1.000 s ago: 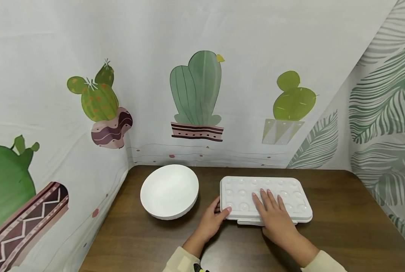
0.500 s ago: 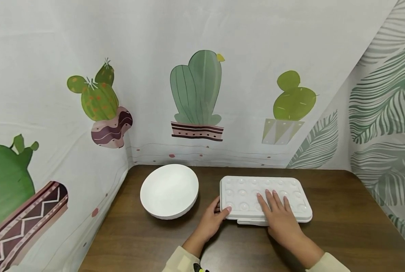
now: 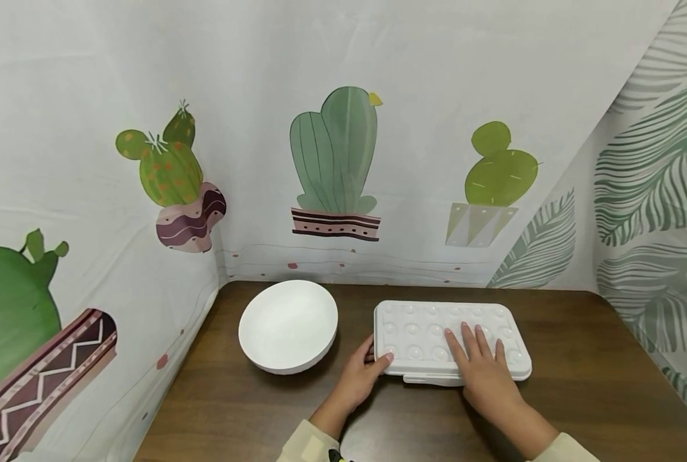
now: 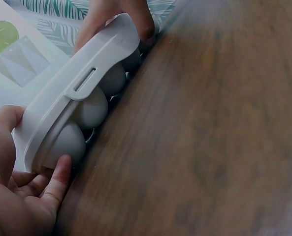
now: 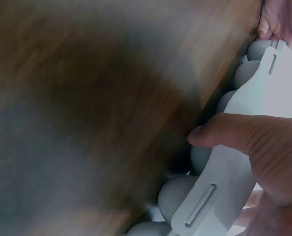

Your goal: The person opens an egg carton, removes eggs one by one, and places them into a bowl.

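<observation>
A closed white egg carton (image 3: 401,341) with rows of round bumps on its lid lies flat on the brown table. My left hand (image 3: 359,372) grips its left front corner, thumb on the lid's edge and fingers along the side and underneath. Across the right half of the lid rests my right hand (image 3: 487,382), fingers spread and fairly straight. Its thumb (image 5: 229,130) hangs over the front edge in the right wrist view. Grey egg-shaped bulges (image 4: 90,109) show below the lid's slotted front flap (image 4: 84,81) in the left wrist view. The carton's inside is hidden.
Left of the carton stands a wide white bowl (image 3: 288,327), with nothing seen in it. The wooden table (image 3: 251,410) ends at a white cloth backdrop (image 3: 251,160) printed with cacti and leaves.
My right hand has slid to the right along the lid, away from its middle. My left hand, the egg carton and the bowl stay where they were.
</observation>
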{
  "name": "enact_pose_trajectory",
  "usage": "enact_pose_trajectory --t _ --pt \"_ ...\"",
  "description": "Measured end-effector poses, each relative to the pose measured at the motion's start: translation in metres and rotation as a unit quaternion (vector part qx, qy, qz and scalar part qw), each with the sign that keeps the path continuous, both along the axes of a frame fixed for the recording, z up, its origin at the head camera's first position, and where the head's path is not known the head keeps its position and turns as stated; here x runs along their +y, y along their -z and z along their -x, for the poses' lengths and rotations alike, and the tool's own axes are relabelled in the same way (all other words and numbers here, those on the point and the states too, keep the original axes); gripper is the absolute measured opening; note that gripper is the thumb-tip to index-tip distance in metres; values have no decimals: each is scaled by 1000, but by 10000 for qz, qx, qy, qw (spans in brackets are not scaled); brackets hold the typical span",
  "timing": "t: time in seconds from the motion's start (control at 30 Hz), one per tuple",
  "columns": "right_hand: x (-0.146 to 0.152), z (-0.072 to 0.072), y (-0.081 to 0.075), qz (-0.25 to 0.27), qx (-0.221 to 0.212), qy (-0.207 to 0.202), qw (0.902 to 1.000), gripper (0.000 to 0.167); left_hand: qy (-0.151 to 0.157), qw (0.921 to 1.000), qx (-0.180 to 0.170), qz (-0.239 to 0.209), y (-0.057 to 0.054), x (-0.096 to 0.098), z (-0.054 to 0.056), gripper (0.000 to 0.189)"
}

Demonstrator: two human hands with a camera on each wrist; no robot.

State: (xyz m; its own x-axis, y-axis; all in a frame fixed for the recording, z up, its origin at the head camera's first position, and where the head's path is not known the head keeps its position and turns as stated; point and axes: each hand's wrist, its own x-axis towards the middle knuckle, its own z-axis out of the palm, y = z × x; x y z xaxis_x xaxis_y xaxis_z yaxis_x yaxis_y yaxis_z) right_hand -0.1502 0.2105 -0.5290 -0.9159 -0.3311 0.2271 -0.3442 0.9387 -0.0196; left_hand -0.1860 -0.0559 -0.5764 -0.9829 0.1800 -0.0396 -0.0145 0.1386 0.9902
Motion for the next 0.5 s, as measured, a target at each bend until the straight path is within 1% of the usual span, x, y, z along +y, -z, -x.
enact_pose_trajectory --t 0.17,0.2,0.23,0.4,0.43,0.5 --pt "5 2 0 -61 27 -67 10000 104 -26 10000 15 3 0 0 -2 69" --pt "6 3 0 -74 31 -76 9999 103 -46 10000 5 34 -4 1 -3 69" --pt "7 3 0 -91 51 -82 9999 103 -41 10000 10 56 -4 1 -3 69" --pt "8 4 2 -235 148 -130 9995 96 -7 10000 -5 79 -3 1 -2 69" --pt "8 4 2 -292 193 -147 9993 94 10 10000 -3 39 0 0 -1 70" --pt "9 5 3 -398 263 -179 9987 87 11 10000 -1 -12 0 0 -1 70"
